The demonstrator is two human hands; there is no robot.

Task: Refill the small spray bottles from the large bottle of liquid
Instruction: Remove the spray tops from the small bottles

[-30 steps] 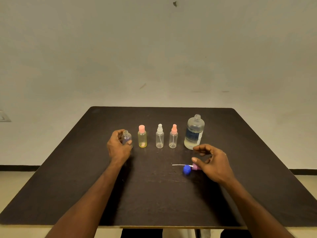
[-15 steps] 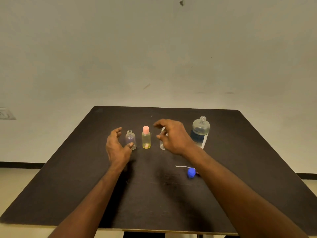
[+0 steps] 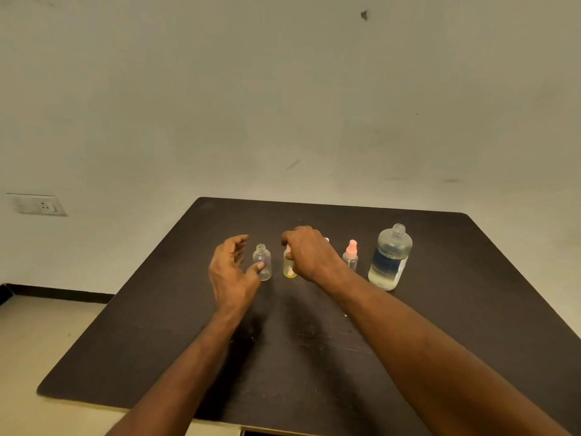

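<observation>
A small clear bottle (image 3: 262,262) stands uncapped on the dark table (image 3: 314,341). My left hand (image 3: 231,272) is spread beside it, thumb tip against its side and fingers apart from it. My right hand (image 3: 309,253) reaches across and curls its fingers over the pink cap of the yellow-tinted spray bottle (image 3: 289,270). Another small bottle is almost hidden behind that hand. A clear spray bottle with a pink cap (image 3: 350,256) stands to the right. The large bottle (image 3: 390,258), uncapped and partly full of clear liquid, is at the far right.
The bottles stand in a row across the middle of the table. A wall socket (image 3: 41,205) is on the wall at the left. My right forearm (image 3: 408,341) crosses the table's near right part and hides what lies under it.
My right hand has moved left from the middle bottles onto the yellow bottle's cap. My left hand has opened a little beside the uncapped bottle. The blue cap is now hidden under my right arm.
</observation>
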